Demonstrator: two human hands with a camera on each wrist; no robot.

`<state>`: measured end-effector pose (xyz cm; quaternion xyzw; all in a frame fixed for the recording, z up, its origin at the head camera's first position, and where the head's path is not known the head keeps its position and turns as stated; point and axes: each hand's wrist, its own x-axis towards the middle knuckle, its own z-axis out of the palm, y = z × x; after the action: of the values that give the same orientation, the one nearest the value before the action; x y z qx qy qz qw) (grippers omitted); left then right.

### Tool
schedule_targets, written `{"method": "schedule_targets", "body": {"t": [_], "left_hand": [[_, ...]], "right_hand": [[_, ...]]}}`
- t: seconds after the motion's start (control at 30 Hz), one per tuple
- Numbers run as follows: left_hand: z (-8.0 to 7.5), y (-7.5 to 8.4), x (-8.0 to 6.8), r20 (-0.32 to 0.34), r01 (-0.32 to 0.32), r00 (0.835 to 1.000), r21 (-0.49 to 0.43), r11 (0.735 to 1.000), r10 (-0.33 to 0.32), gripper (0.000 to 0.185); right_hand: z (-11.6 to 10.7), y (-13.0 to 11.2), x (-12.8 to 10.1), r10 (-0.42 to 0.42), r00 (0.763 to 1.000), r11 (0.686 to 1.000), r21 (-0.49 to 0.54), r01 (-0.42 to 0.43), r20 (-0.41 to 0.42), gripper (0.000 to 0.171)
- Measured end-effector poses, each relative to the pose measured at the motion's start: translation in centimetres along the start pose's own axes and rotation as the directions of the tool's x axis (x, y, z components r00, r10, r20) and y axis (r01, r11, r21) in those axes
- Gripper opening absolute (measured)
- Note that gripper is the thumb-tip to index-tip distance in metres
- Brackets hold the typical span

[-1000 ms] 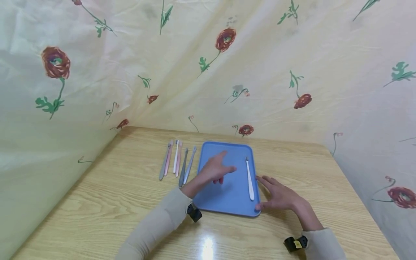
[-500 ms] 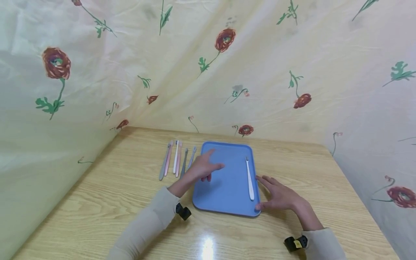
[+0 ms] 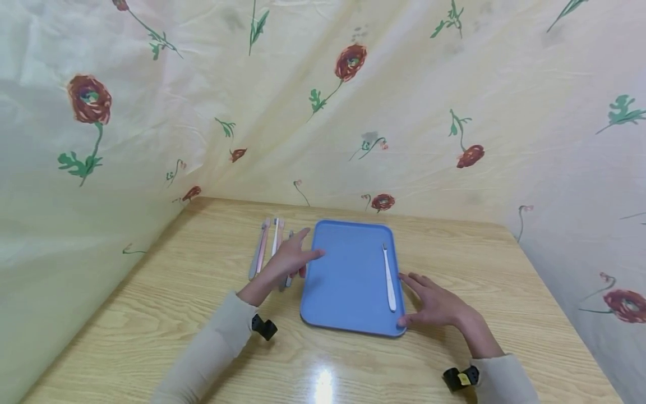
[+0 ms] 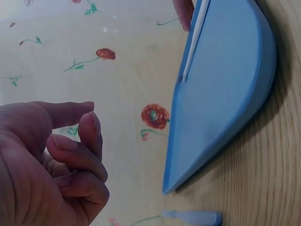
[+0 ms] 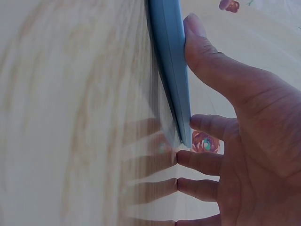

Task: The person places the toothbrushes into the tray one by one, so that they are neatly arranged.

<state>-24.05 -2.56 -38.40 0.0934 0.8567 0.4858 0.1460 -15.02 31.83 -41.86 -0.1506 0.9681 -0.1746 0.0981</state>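
My left hand hovers over the right-hand toothbrushes and the left rim of a blue tray, holding nothing. In the left wrist view its index finger is stretched out and the other fingers are loosely bent. A white toothbrush lies lengthwise inside the tray along its right side. My right hand rests at the tray's right edge, thumb on the rim near the front corner. In the right wrist view its fingers are straight, their tips down at the table beside the tray.
Left of the tray lie several toothbrushes in a row: a grey one, a pink one, a white one and others partly hidden by my left hand. A flowered cloth hangs behind the wooden table.
My left hand has moved left from above the tray's middle to its left rim and the toothbrushes beside it. My right hand, the tray and the white toothbrush have stayed in place.
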Motion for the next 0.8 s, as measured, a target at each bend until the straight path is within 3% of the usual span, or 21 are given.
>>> {"method": "schedule_targets", "body": {"t": [0.23,0.37,0.6,0.8], "left_hand": [[-2.3,-1.2,-0.2,-0.033,-0.009,0.999,0.012,1.0,0.01,0.085],[-3.5,-1.9,-0.4,-0.031,-0.008,1.0,-0.028,1.0,0.007,0.084],[-4.8,-2.8,-0.6,-0.047,0.019,0.999,-0.063,0.998,-0.022,0.085],[-5.8,-3.8,-0.4,-0.085,0.025,0.996,-0.038,0.999,-0.028,0.086]], "right_hand": [[0.0,0.0,0.0,-0.002,1.0,1.0,-0.008,0.002,0.0,0.11],[0.0,0.1,0.0,0.0,1.0,1.0,-0.012,0.0,0.001,0.11],[0.0,0.1,0.0,-0.006,1.0,1.0,-0.02,0.006,-0.002,0.11],[0.0,0.0,0.0,-0.01,1.0,1.0,-0.017,0.01,-0.007,0.11]]}}
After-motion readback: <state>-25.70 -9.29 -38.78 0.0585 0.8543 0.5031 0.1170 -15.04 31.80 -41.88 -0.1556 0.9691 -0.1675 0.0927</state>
